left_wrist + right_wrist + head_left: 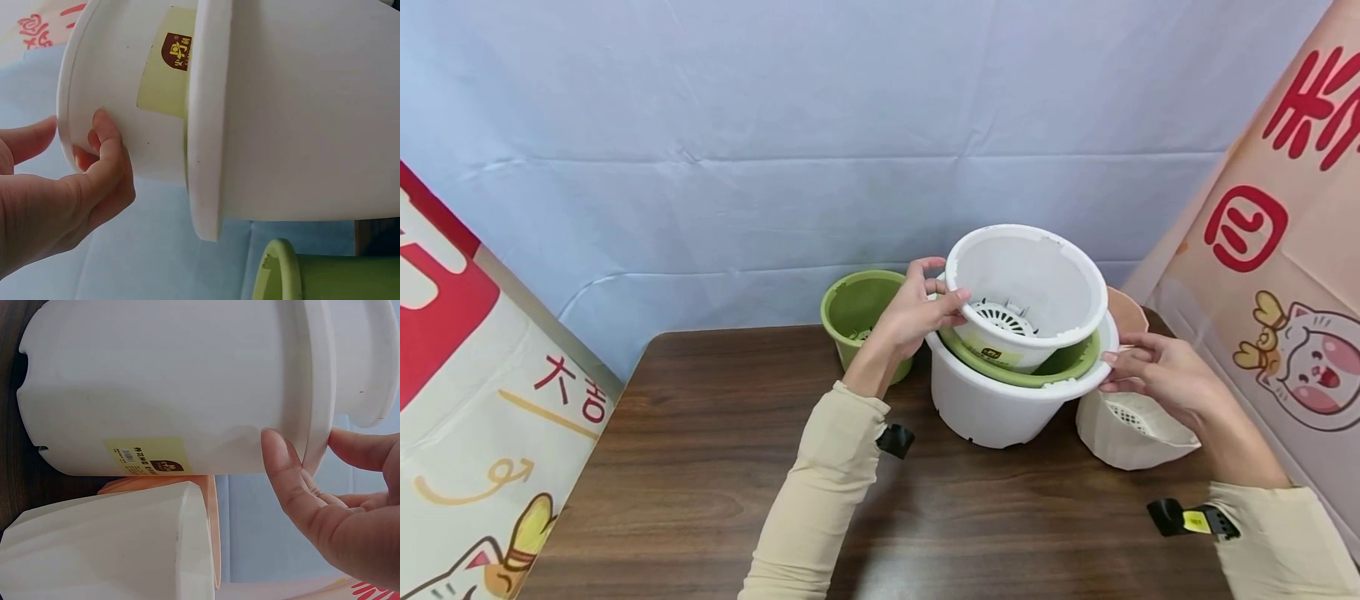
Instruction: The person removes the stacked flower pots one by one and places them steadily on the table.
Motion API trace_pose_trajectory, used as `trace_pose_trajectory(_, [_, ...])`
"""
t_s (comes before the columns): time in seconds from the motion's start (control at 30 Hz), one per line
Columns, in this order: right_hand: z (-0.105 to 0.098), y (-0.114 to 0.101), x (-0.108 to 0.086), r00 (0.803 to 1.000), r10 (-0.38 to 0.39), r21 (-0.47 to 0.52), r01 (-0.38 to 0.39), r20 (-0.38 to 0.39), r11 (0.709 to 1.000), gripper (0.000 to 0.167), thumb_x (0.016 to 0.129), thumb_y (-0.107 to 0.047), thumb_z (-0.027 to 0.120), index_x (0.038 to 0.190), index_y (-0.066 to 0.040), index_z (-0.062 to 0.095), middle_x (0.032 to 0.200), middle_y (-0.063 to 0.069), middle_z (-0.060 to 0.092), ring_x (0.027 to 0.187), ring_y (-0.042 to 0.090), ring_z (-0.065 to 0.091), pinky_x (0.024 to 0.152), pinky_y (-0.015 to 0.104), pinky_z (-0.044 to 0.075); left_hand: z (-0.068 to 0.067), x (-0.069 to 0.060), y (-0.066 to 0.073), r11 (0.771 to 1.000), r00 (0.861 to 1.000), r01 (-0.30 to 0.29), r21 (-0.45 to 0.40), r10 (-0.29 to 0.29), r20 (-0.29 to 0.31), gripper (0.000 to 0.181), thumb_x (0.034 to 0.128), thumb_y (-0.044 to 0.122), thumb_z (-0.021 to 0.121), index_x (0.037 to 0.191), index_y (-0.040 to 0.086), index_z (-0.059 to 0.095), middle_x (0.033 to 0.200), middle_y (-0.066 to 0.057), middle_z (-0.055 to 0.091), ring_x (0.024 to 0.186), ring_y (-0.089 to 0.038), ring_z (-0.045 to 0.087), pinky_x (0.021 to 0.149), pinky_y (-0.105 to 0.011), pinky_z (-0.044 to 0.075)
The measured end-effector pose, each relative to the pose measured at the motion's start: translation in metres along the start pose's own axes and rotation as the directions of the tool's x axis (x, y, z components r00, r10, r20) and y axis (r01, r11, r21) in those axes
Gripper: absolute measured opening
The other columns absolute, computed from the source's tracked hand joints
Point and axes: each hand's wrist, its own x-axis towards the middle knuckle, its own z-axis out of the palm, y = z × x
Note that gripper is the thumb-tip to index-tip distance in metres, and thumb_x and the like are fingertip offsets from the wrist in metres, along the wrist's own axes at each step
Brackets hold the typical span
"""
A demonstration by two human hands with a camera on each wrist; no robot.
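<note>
A small white flowerpot (1037, 271) with a slotted bottom sits tilted inside a green pot (1078, 357), which is nested in a large white pot (985, 412) standing on the table. My left hand (917, 312) pinches the small pot's rim at its left side, thumb at the edge and fingers against the outer wall, as the left wrist view shows. On the other side, my right hand (1168, 375) grips the large pot's rim between thumb and fingers. Most of the green pot is hidden inside the large one.
Left of the stack stands another green pot (853, 308). A cream faceted pot (1120, 437) and an orange pot (1126, 315) are to the right. The brown wooden table (722, 467) meets a pale blue cloth (760, 208) behind, with printed banners on both sides.
</note>
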Motion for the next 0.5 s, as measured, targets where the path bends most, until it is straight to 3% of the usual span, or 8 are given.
trace_pose_trajectory(0.5, [0.0,0.002,0.0,1.0,-0.024,0.034,0.023,0.018,0.999,0.024,0.09,0.004,0.052,0.107,0.013,0.036,0.08,0.008,0.067,0.069,0.021,0.065,0.065,0.032,0.054,0.003,-0.012,0.017,0.995,0.997,-0.08,-0.062,0.079,-0.014,0.055,0.0888,-0.006,0.052,0.133,0.005,0.021,0.093,-0.014,0.049,0.074,-0.023,0.058,0.076,-0.034,0.052])
